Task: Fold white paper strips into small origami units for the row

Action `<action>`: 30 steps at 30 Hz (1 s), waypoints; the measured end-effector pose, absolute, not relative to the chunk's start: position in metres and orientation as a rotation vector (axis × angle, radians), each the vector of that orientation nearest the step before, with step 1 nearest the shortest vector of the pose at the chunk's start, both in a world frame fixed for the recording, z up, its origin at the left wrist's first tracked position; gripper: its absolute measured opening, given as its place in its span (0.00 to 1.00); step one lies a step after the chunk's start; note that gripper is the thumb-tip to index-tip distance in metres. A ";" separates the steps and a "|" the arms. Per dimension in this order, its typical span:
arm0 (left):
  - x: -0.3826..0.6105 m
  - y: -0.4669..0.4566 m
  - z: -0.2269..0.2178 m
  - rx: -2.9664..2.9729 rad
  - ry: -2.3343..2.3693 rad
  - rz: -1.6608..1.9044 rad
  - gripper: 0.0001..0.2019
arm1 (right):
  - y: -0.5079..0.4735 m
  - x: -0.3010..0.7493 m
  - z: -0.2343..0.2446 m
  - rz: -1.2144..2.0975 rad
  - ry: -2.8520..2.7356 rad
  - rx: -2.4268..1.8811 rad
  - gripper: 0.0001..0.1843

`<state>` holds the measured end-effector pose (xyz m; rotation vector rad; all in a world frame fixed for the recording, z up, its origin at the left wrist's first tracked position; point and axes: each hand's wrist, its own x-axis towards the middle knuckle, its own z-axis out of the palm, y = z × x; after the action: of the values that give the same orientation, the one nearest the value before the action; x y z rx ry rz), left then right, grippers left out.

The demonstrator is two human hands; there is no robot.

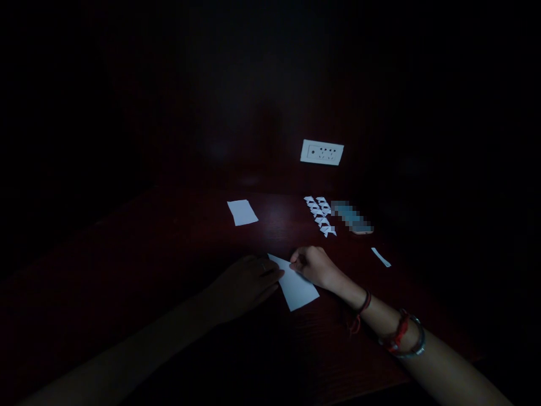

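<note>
A white sheet of paper (298,290) lies at an angle on the dark red table, between my two hands. Its upper corner points away from me, and a crease or fold cannot be made out. In deep shadow, my left hand (249,285) grips the sheet's left edge with thumb and fingers. My right hand (313,265), better lit, pinches the upper right edge, its fingers curled in. Several small folded white paper pieces (320,215) sit in two rows beyond my right hand.
A small stack of white paper (242,212) lies farther back on the table (190,237). To the right are a phone-like object (353,218), its screen blurred out, and a narrow paper strip (381,257). A white socket plate (322,152) is on the back wall. Surroundings are very dark.
</note>
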<state>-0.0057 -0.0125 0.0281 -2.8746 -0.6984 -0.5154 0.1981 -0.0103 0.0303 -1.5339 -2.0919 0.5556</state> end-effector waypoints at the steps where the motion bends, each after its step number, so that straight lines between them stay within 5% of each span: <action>1: -0.006 -0.013 0.027 -2.897 -0.704 -0.500 0.13 | -0.011 0.198 0.031 0.552 -2.092 -1.538 0.05; 8: -0.012 -0.007 0.017 -3.024 -0.706 -0.559 0.14 | -0.012 0.198 0.035 0.525 -2.077 -1.488 0.03; 19: -0.015 0.005 0.015 -3.121 -0.579 -0.687 0.14 | -0.008 0.195 0.033 1.217 -1.513 -1.420 0.12; 30: -0.015 0.011 0.015 -3.122 -0.602 -0.647 0.13 | -0.020 0.188 0.055 1.511 -1.131 -1.312 0.13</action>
<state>-0.0153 0.0109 0.0146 -3.1219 -0.6025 -0.6471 0.1884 -0.0195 0.0553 -1.3117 -1.1305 1.5113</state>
